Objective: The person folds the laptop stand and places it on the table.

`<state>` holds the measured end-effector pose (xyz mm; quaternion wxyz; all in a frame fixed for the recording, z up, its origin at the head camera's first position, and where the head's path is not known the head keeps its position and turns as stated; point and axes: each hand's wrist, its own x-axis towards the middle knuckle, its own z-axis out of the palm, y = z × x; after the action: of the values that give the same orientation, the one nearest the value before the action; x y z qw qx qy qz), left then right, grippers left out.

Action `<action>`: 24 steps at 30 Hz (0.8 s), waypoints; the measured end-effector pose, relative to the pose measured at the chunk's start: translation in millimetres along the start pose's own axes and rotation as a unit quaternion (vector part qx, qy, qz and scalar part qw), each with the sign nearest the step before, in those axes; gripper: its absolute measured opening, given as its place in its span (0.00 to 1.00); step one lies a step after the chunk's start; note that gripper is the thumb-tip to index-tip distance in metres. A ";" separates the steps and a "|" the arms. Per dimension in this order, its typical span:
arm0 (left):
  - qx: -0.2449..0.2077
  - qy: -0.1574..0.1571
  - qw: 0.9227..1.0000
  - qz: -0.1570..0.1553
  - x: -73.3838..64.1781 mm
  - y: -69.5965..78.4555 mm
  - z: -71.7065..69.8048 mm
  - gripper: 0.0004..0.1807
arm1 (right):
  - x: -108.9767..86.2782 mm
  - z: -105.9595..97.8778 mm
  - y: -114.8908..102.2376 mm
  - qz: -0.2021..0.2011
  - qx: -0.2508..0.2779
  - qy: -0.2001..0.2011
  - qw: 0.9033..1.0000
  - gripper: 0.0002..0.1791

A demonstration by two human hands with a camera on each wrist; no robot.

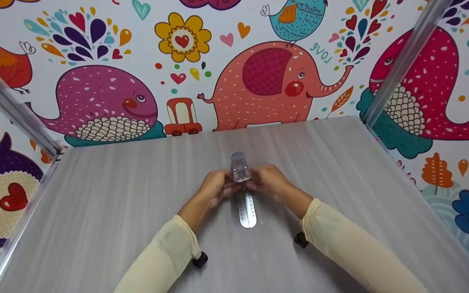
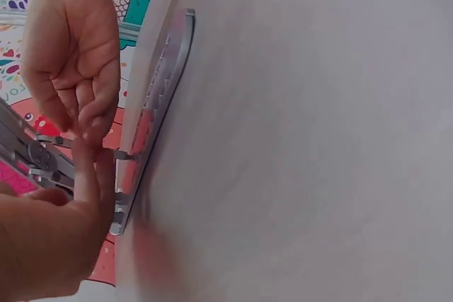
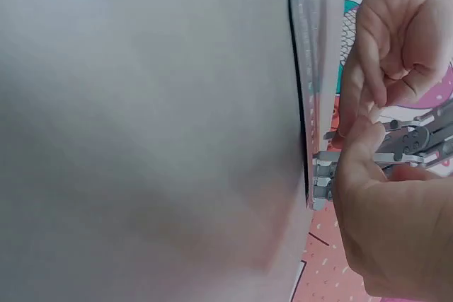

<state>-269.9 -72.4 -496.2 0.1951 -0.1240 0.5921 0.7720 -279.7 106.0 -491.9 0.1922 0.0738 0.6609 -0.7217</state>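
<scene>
A silver folding metal stand [image 1: 248, 211] is in front of me, its slotted, round-ended base on the table and its hinged upper part [image 1: 240, 167] raised. My left hand [image 1: 215, 186] grips the stand's hinged arms from the left. From the other side my right hand [image 1: 271, 181] grips them too, and the fingertips of both hands meet just above the base. In the left wrist view the base [image 2: 170, 79] runs along the tabletop, with thin support arms [image 2: 127, 155] reaching down to it. The right wrist view shows the jointed linkage [image 3: 407, 139] behind the fingers.
The stand is on a grey wood-grain table [image 1: 116, 203]. A patterned wall [image 1: 202, 81] with cartoon animals rises behind it, and metal posts [image 1: 397, 69] stand at the back corners. Pale sleeves [image 1: 352, 240] cover both forearms.
</scene>
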 end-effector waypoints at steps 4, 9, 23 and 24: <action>-0.038 0.000 0.999 -0.001 3.2 1.3 1.0 0.22 | 2.6 1.5 -3.4 0.012 0.041 -0.005 0.999 0.22; -0.037 -0.015 0.999 0.016 6.8 -1.6 1.7 0.21 | 4.5 1.9 0.0 -0.007 0.044 -0.005 0.999 0.18; 0.015 -0.013 1.000 0.014 3.7 -1.9 1.4 0.26 | 3.6 -0.1 6.5 -0.002 -0.006 -0.003 1.000 0.22; 0.031 -0.012 0.999 0.016 3.0 -2.1 0.6 0.26 | 2.8 -0.4 7.2 -0.003 -0.018 -0.003 1.000 0.22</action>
<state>-271.6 -70.9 -499.1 0.1939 -0.0989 0.6150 0.7579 -279.6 105.5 -499.6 0.1935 0.0665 0.6736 -0.7102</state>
